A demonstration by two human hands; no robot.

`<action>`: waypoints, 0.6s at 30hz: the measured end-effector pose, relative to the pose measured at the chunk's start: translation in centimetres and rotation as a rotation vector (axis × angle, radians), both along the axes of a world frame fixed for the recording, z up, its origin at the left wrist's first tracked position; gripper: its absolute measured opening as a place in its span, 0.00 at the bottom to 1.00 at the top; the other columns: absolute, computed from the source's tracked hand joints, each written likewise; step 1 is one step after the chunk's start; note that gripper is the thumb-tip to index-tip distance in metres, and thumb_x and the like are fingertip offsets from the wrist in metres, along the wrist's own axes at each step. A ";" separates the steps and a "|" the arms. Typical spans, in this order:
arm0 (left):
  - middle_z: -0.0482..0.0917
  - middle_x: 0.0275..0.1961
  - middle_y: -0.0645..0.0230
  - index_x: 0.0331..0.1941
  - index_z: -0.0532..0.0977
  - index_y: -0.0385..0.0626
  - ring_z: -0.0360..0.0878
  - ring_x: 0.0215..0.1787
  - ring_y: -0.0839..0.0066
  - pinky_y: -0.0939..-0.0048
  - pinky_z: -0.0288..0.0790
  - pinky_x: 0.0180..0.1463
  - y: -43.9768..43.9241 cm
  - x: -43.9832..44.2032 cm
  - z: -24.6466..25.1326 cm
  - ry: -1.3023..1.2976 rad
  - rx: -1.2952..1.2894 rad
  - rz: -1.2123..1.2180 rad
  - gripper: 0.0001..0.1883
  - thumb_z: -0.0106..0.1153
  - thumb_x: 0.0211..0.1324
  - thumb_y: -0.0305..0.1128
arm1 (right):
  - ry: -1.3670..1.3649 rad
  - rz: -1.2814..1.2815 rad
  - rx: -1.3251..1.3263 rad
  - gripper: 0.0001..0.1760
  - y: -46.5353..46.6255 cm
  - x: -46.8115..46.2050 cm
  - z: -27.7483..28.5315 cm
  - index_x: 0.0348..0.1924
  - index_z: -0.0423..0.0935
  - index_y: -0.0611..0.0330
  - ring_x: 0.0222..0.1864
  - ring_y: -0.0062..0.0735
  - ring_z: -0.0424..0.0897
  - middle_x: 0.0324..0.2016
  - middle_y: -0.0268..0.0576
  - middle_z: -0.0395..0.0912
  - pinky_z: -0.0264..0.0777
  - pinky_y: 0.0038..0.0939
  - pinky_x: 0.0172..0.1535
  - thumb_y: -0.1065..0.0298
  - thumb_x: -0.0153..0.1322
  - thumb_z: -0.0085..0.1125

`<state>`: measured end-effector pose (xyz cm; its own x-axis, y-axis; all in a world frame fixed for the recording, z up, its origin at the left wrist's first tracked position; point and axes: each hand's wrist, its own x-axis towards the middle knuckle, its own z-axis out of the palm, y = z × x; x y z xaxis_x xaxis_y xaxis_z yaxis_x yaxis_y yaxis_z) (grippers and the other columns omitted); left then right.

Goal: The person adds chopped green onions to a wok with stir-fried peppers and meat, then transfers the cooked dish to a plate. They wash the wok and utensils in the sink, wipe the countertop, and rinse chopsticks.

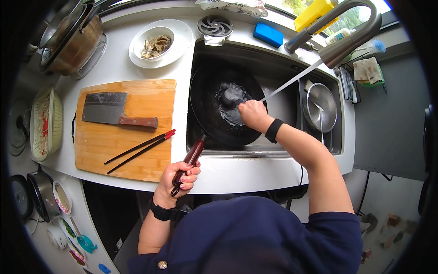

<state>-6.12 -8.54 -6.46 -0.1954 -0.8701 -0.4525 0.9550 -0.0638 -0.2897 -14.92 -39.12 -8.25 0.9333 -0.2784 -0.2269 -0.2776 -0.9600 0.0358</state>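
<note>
My left hand (pixel 181 178) is closed around the dark red handle of a black wok (pixel 205 102), which sits tilted in the left basin of the sink. Over the wok's right side is my right hand (pixel 252 113), its fingers curled; whether it holds something is hidden by the hand itself. A stream of water (pixel 291 80) runs from the pull-down faucet (pixel 342 48) to beside that hand. Water swirls in the wok's middle. To the left, a cleaver (pixel 106 108) and a pair of chopsticks (pixel 140 150) lie on a wooden cutting board (pixel 92 147).
In the right basin rests a metal bowl (pixel 321 102) with a utensil. Behind the sink are a blue sponge (pixel 268 35) and a drain strainer (pixel 215 26). A white bowl of food (pixel 154 42) stands on a plate at the back. Stacked pots (pixel 73 48) and a green basket (pixel 56 123) stand left.
</note>
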 end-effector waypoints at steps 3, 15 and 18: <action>0.65 0.24 0.68 0.44 0.61 0.33 0.62 0.14 0.84 0.82 0.61 0.14 0.0 0.0 0.0 -0.049 0.044 -0.014 0.13 0.41 0.55 0.25 | 0.175 -0.034 -0.046 0.07 -0.3 -1.0 2.0 0.27 0.81 0.55 0.31 0.44 0.82 0.25 0.46 0.81 0.78 0.39 0.33 0.65 0.62 0.56; 0.65 0.25 0.68 0.43 0.63 0.35 0.64 0.16 0.83 0.81 0.62 0.15 0.2 0.2 -0.4 -0.046 -0.002 -0.024 0.11 0.41 0.56 0.24 | 0.417 -0.096 0.041 0.08 -1.7 -2.0 1.5 0.31 0.81 0.54 0.33 0.47 0.82 0.28 0.48 0.81 0.77 0.40 0.35 0.65 0.66 0.54; 0.65 0.25 0.68 0.43 0.63 0.35 0.64 0.16 0.83 0.81 0.62 0.15 0.2 0.2 -0.4 -0.038 -0.012 -0.025 0.11 0.41 0.56 0.25 | 0.159 0.026 0.372 0.15 0.2 -3.3 1.6 0.49 0.77 0.48 0.27 0.55 0.79 0.23 0.54 0.79 0.74 0.47 0.38 0.59 0.70 0.51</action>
<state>-5.95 -8.36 -6.89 -0.2003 -0.8704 -0.4497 0.9633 -0.0912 -0.2526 -18.24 -38.96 -6.69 0.8839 -0.1266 -0.4502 -0.2720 -0.9222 -0.2749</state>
